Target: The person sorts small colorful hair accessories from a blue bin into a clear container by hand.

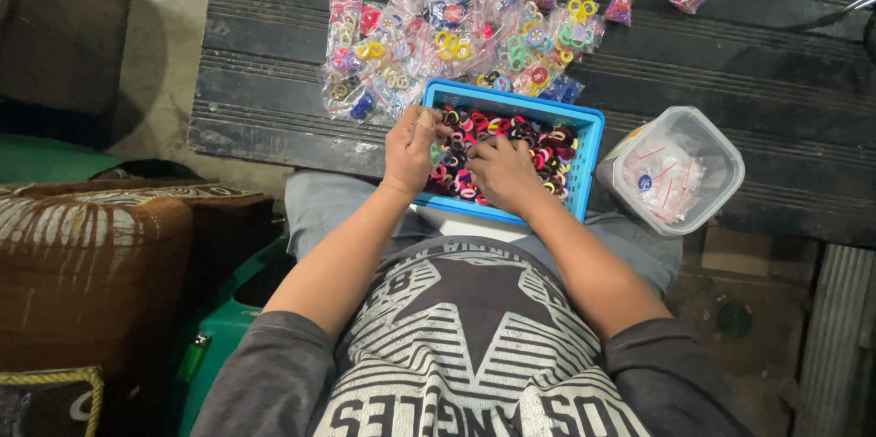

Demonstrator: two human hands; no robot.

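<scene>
A blue plastic basket (pixel 589 131) rests on my lap, filled with small hair ties (pixel 546 147) in pink, red, black and other colours. My left hand (pixel 412 147) hovers over the basket's near left part with fingers curled, pinching something small that I cannot make out. My right hand (pixel 500 172) lies in the middle of the basket, fingers down among the hair ties. Beyond the basket, a heap of small clear packets of hair ties (pixel 456 26) is spread on a dark wooden surface (pixel 721 63).
A clear plastic tub (pixel 675 170) holding clear bags stands right of the basket. A brown cushion (pixel 82 264) sits at my left, with a green object (pixel 214 346) beside my leg. A bare concrete floor (pixel 164 36) shows at upper left.
</scene>
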